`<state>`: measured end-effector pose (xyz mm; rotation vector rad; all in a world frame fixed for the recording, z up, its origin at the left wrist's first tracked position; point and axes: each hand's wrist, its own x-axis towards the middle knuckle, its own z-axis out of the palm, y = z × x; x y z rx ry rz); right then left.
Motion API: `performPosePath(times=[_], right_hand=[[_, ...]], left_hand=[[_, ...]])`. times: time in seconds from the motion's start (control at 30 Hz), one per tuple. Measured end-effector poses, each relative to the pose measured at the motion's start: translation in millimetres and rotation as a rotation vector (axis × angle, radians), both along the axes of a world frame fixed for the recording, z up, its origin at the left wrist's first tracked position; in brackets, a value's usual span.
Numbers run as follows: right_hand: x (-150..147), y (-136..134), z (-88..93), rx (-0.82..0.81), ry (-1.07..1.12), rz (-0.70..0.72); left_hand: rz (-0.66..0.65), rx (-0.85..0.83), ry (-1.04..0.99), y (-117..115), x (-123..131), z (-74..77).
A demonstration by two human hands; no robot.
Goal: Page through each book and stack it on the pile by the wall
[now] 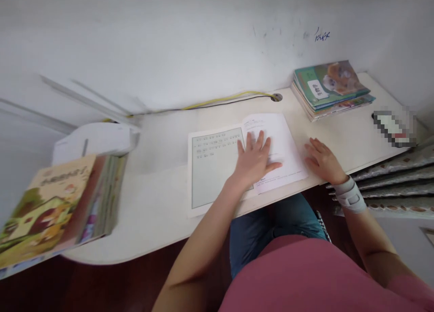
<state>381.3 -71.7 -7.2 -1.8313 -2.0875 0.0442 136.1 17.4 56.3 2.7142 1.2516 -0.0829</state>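
An open book [217,176] lies on the white desk in front of me, its left page a pale green panel with lines of print and its right page mostly white. My left hand [254,156] rests spread and flat across the inner part of the right page, near the fold. To the right of the book is my right hand [323,160], fingers extended and holding nothing, over the desk's front part. A light grey wrist support [351,195] wraps the right wrist.
At the back right sits a stack of books [339,83]; beyond it lies a pixelated object [395,127]. More books [57,203] are piled at the left, beside a white object [95,140]. Yellow and black cables [230,98] run along the wall into a desk hole [277,97].
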Motion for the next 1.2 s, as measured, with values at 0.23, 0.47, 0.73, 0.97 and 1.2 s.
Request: performPosePath(times=[0.23,0.47,0.73,0.97,1.2], right_hand=[[17.3,3.5,-4.4,-0.097,-0.118,-0.003],[12.8,3.3,-0.9,-0.128,-0.125,-0.011],[13.8,3.7,-3.7,-0.114,-0.118,-0.014],[14.4,4.2,-1.9,-0.138,-0.108,-0.011],[15.0,4.3,-1.8,-0.128,-0.122,0.005]], left_hand=[[-0.032,-0.106,-0.029,-8.9,-15.9,-29.6],[-0.056,-0.059,-0.089,-9.4,-6.4,-39.2],[-0.022,-0.061,-0.094,-14.7,0.4,-42.2],[0.018,-0.086,-0.081,-8.0,10.0,-38.7],[0.015,-0.054,-0.045,-15.4,14.9,-38.4]])
